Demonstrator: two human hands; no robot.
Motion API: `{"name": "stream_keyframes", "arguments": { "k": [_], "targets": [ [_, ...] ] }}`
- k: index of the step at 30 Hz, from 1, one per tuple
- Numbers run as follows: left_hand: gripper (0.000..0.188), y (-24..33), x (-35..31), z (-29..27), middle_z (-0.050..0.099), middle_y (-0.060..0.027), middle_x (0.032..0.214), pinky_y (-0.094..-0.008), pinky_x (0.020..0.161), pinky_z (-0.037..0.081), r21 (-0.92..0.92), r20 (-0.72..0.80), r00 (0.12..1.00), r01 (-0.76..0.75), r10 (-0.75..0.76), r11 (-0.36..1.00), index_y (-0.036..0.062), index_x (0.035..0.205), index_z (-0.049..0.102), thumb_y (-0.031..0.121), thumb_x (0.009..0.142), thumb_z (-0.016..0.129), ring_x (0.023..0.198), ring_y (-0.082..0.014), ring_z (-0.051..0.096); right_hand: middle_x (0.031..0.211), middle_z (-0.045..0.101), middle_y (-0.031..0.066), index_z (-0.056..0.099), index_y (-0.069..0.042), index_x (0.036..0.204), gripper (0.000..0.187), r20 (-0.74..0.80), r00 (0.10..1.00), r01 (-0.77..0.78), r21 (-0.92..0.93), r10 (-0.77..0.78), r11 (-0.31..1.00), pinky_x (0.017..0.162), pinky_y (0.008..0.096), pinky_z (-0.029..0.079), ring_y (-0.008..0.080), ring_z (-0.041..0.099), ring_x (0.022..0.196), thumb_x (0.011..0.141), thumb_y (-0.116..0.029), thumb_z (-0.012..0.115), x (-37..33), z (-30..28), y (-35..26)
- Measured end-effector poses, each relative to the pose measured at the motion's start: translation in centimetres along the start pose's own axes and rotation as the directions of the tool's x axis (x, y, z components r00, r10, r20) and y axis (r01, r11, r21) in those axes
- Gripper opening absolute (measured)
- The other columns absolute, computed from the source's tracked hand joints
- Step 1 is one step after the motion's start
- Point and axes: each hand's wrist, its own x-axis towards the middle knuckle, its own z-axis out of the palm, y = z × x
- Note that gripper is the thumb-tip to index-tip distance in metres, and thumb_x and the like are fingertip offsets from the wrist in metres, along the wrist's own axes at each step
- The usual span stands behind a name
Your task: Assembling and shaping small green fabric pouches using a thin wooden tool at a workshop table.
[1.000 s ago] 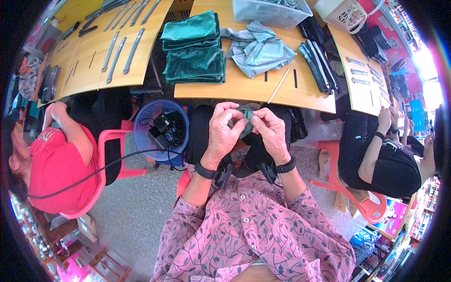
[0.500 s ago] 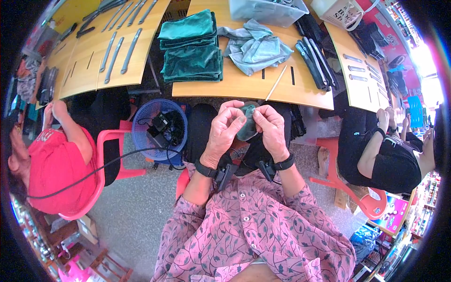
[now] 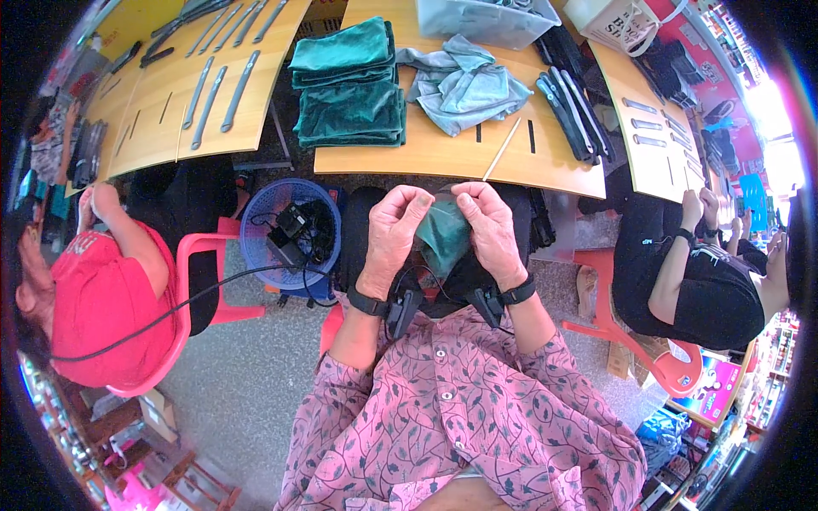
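Over my lap, just off the table's near edge, a small piece of dark green velvety cloth (image 3: 445,238) hangs between my hands. My left hand (image 3: 394,230) pinches its upper left corner between thumb and fingers. Its upper right side is pinched by my right hand (image 3: 494,228). On the table (image 3: 409,163) lie two stacks of folded green velvet pieces (image 3: 349,112), with a crumpled paler grey-green cloth (image 3: 469,89) to their right. A thin pointed wooden stick (image 3: 503,149) rests near the front edge, beyond my right hand.
Dark and grey strips (image 3: 573,119) lie at the table's right, before a translucent bin (image 3: 486,24). A blue basket (image 3: 256,247) of black adapters and cables stands left of my legs. A black cable (image 3: 162,322) crosses to the left. Seated people work on both sides.
My hands have drawn slightly apart. The green cloth, bunched up between my fingers before, now hangs spread out below them.
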Motion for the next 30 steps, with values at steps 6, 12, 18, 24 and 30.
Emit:
{"name": "stream_keyframes", "arguments": {
  "k": [6,12,18,24,30],
  "targets": [
    [0.022,0.2,0.8,0.3,0.059,0.0047,0.083,-0.0182,0.066,0.042,-0.109,-0.067,0.998,0.0,-0.008,0.994,0.0039,0.093,0.065,0.025,0.098,0.062,0.074,-0.0015,0.05,0.078,0.056,-0.0065,0.067,-0.004,0.106,0.018,0.259,0.964,0.099,-0.164,-0.054,0.981,0.058,0.0196,0.039,0.0027,0.046,0.064,0.091,-0.013,0.069,-0.8,-0.6,-0.6],
    [0.049,0.6,1.4,0.9,0.062,-0.0019,0.088,-0.0198,0.067,0.046,-0.341,-0.057,0.978,0.169,-0.2,0.925,0.0036,0.099,0.061,0.049,0.102,0.042,0.072,-0.0064,0.056,0.087,0.06,-0.0015,0.068,-0.004,0.097,0.011,0.182,0.964,0.236,-0.271,-0.191,0.933,0.074,0.0206,0.045,0.0054,0.055,0.078,0.087,-0.006,0.071,-0.4,-0.7,-0.8],
    [0.063,0.1,0.9,0.6,0.063,-0.0044,0.091,-0.0202,0.056,0.048,-0.519,-0.025,0.946,0.263,-0.323,0.813,0.0028,0.105,0.058,0.062,0.097,0.037,0.065,-0.0083,0.058,0.099,0.065,-0.0009,0.064,-0.003,0.106,0.012,0.032,0.997,0.061,0.088,-0.064,0.994,0.081,0.0226,0.047,0.007,0.058,0.086,0.094,-0.005,0.061,0.0,-0.9,-0.6],
    [0.02,-1.0,0.3,0.6,0.057,0.0011,0.088,-0.021,0.065,0.045,0.205,0.042,0.997,-0.076,0.069,0.976,0.001,0.099,0.064,0.02,0.093,0.066,0.073,-0.0058,0.054,0.097,0.066,0.0002,0.064,-0.002,0.103,0.01,0.002,0.999,-0.033,0.266,0.033,0.963,0.08,0.0224,0.048,0.0069,0.059,0.086,0.095,-0.008,0.061,0.4,-0.8,-0.4],
    [0.012,0.4,0.3,1.0,0.06,-0.0031,0.1,-0.0229,0.081,0.044,-0.148,0.013,1.0,-0.01,0.012,0.989,-0.0013,0.093,0.068,0.01,0.091,0.066,0.091,-0.0082,0.055,0.098,0.064,0.0014,0.064,-0.001,0.11,0.016,0.019,0.993,-0.118,0.096,0.117,0.988,0.08,0.0208,0.047,0.0083,0.059,0.087,0.095,-0.007,0.062,0.8,-0.8,0.6]
  ]
}}
